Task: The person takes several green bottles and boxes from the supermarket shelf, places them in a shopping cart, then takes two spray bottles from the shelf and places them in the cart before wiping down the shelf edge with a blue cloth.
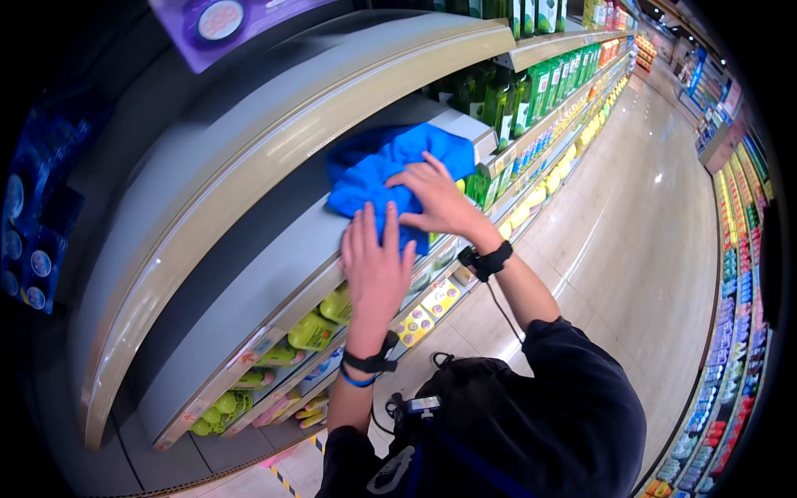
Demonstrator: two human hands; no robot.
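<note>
A crumpled blue cloth (398,155) lies over the front part of a grey metal shelf (274,267), with one end draped past the shelf's front edge. My left hand (377,267) touches the near side of the cloth, its fingers extended and its palm over the shelf edge. Farther along, my right hand (439,196) rests on the cloth with fingers spread and thumb pointing towards the left hand. Neither hand shows a fold of cloth pinched in it. The bare shelf surface stretches to the left of the cloth.
An upper shelf (280,93) overhangs this one. Green bottles (498,109) stand beyond the cloth. Yellow-green bottles (311,330) sit on the level below. A tiled aisle (629,236) runs along the right, with another stocked shelf (728,324) across it.
</note>
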